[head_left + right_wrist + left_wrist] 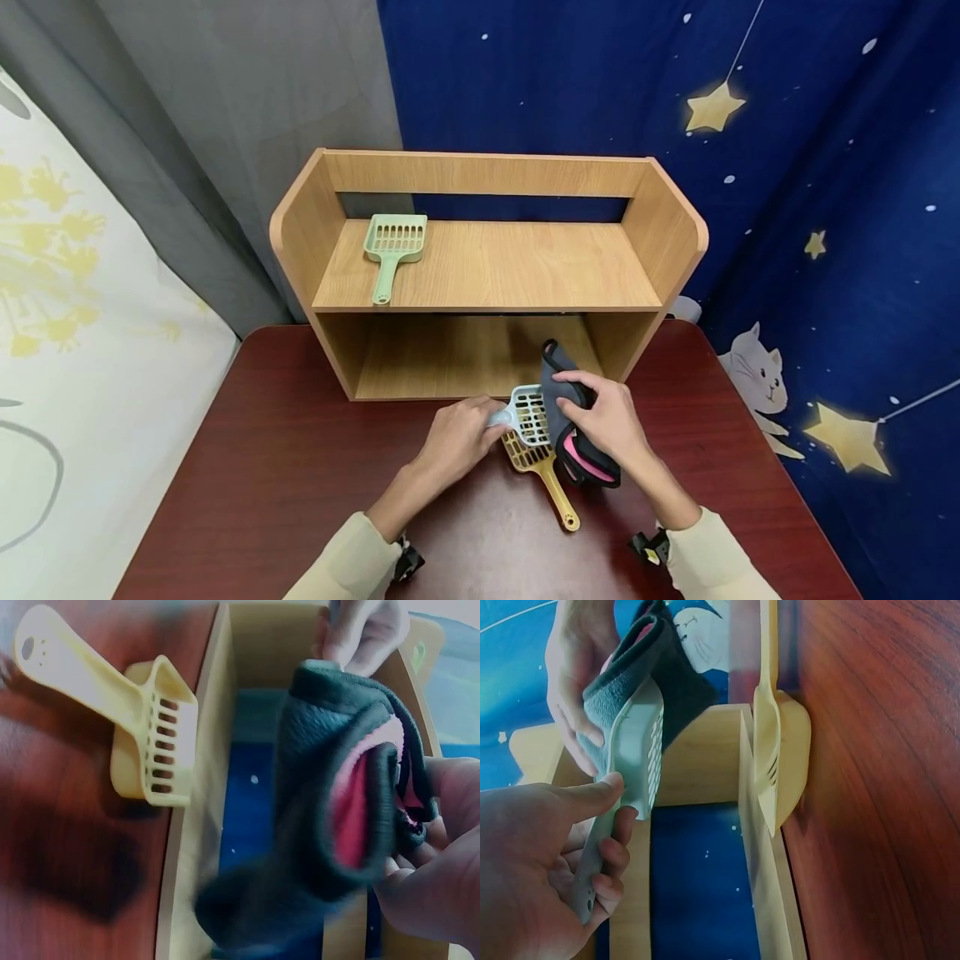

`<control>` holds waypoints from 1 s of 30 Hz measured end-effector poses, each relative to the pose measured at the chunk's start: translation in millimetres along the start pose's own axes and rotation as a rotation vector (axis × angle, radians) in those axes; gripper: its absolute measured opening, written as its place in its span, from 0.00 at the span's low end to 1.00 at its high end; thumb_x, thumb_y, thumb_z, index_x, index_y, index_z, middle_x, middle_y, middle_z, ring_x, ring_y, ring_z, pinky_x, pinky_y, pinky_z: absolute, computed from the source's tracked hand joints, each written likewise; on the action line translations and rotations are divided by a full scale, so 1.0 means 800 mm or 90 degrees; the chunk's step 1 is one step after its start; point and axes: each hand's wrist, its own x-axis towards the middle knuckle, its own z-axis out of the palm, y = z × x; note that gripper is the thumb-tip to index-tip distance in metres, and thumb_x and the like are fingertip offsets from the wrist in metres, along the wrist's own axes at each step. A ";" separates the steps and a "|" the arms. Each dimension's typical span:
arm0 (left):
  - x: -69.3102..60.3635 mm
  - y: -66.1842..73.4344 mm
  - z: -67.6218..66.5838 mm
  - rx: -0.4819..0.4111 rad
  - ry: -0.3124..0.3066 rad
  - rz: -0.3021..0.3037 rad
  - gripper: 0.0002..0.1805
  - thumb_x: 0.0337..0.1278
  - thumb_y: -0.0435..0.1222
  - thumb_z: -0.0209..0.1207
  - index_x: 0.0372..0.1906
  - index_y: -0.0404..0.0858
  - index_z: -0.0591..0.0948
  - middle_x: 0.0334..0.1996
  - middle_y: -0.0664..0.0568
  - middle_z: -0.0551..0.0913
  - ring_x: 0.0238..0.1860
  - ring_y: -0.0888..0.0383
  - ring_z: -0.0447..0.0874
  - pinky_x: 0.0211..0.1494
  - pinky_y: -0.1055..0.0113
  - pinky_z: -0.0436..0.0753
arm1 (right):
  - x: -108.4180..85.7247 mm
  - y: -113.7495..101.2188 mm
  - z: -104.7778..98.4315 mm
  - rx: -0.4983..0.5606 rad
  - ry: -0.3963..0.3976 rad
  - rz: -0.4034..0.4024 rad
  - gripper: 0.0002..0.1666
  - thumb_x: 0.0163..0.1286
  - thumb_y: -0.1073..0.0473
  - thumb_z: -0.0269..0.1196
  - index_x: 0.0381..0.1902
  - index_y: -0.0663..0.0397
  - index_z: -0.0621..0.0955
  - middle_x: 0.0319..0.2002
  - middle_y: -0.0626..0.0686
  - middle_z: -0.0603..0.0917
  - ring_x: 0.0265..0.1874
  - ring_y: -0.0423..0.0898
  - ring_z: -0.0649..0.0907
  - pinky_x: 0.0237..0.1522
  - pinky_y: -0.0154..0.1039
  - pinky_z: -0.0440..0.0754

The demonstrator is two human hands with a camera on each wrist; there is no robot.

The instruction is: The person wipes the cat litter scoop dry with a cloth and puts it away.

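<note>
My left hand (463,433) grips the handle of a pale blue litter scoop (530,414), which is held up off the table. In my right hand (602,414) is a folded dark grey cloth (558,392) with black edging and a pink inner side (352,802). The cloth lies against the scoop's head and covers part of it in the left wrist view. Below them on the table rests a yellow litter scoop (558,498), its handle toward me and its slotted head partly hidden by the blue scoop. Neither hand touches the yellow scoop.
A two-level wooden shelf (487,267) stands at the back of the dark red table (300,467). On its upper level, at the left, lies a green litter scoop (396,242). Curtains (525,75) hang behind.
</note>
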 end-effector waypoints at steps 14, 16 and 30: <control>0.007 0.012 -0.001 0.011 -0.010 -0.004 0.16 0.67 0.44 0.71 0.51 0.38 0.89 0.44 0.51 0.90 0.42 0.55 0.90 0.40 0.58 0.86 | 0.006 -0.031 0.027 0.040 0.003 -0.009 0.22 0.57 0.62 0.79 0.50 0.35 0.92 0.47 0.48 0.92 0.45 0.47 0.87 0.42 0.42 0.81; 0.008 0.011 0.000 0.013 -0.012 -0.008 0.16 0.67 0.44 0.71 0.51 0.38 0.89 0.44 0.51 0.90 0.41 0.55 0.89 0.39 0.59 0.86 | 0.007 -0.034 0.029 0.057 0.000 -0.016 0.22 0.59 0.62 0.79 0.50 0.35 0.91 0.48 0.48 0.92 0.45 0.46 0.87 0.43 0.41 0.82; -0.001 -0.006 -0.013 -0.033 0.020 -0.011 0.16 0.63 0.43 0.73 0.50 0.39 0.90 0.47 0.52 0.91 0.42 0.57 0.91 0.39 0.58 0.86 | 0.008 -0.010 0.001 -0.032 -0.012 -0.052 0.20 0.57 0.66 0.79 0.48 0.45 0.92 0.44 0.54 0.92 0.38 0.47 0.87 0.37 0.38 0.82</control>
